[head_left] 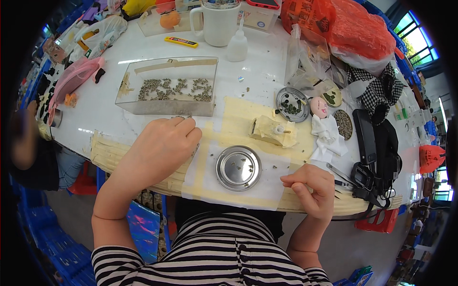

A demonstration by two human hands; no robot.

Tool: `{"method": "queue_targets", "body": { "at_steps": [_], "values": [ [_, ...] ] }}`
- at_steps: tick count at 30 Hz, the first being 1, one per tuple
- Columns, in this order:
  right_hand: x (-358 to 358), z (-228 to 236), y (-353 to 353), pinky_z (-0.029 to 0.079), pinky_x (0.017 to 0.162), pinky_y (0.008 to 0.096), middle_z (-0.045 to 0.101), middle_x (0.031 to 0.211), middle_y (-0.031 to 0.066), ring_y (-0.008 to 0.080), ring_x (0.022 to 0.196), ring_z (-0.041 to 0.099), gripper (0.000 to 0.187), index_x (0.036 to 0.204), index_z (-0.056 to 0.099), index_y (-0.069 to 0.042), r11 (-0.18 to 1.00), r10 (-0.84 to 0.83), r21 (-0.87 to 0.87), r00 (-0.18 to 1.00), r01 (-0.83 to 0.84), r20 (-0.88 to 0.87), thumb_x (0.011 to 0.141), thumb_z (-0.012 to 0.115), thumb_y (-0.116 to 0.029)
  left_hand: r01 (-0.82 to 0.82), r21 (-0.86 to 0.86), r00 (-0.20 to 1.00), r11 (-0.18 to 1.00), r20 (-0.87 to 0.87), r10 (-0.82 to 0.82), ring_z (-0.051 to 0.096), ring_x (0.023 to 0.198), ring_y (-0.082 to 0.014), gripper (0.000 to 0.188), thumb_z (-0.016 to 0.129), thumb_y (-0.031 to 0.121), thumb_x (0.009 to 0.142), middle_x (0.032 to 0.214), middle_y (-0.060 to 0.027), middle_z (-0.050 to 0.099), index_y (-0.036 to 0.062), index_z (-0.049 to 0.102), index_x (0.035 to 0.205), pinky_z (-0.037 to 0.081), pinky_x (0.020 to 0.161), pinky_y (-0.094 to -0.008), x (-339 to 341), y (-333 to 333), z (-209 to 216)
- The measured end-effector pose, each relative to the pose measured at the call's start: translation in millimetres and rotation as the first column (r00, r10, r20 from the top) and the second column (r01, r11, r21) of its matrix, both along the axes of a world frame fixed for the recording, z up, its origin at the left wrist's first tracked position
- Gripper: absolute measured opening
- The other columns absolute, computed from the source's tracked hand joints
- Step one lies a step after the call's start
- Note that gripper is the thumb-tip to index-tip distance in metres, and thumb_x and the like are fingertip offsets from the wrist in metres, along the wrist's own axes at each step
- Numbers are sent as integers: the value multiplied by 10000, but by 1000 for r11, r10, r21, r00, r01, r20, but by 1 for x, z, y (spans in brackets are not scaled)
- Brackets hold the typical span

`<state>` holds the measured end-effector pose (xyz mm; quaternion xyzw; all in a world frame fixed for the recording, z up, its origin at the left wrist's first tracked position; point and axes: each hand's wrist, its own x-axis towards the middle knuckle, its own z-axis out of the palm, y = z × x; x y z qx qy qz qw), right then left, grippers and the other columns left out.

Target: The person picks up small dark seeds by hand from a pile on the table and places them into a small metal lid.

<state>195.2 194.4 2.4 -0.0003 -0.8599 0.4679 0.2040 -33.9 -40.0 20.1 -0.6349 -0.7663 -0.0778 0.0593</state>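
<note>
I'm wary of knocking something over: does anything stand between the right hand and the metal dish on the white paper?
Nothing tall is visible between the right hand and the metal dish; there is flat white paper, with one small dark piece lying right of the dish.

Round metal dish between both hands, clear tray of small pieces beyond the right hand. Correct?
No: the head view shows the clear tray beyond the left hand. The round metal dish does lie between the left hand and the right hand.
</note>
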Motion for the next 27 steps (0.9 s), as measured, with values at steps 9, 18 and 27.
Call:
{"method": "queue_targets", "body": {
  "at_steps": [9, 18, 27],
  "values": [
    [-9, 15, -25, 460, 569, 294, 662, 716, 58, 194, 626, 608, 144, 926, 743, -21, 991, -71, 107, 994, 80, -88, 782, 743, -29, 259, 270, 882, 927, 325, -341, 622, 638, -239, 155, 711, -2, 719, 777, -56, 608, 42, 576, 783, 512, 555, -331, 21, 24, 39],
    [-45, 32, -35, 473, 541, 307, 662, 794, 69, 207, 643, 613, 288, 976, 716, -39, 952, -105, 234, 929, 196, -354, 711, 784, 51, 127, 400, 135, 908, 900, -415, 679, 764, -92, 171, 765, -30, 832, 870, -44, 701, 30, 622, 906, 554, 668, -240, 15, 60, 21],
    [-51, 13, -42, 498, 535, 297, 668, 813, 67, 201, 663, 632, 270, 959, 732, -32, 933, -178, 241, 926, 266, -332, 710, 789, 54, -8, 307, -17, 952, 952, -307, 692, 849, -106, 236, 764, -28, 849, 915, -79, 713, 27, 553, 939, 556, 732, -239, 10, 55, 6]
  ]
}}
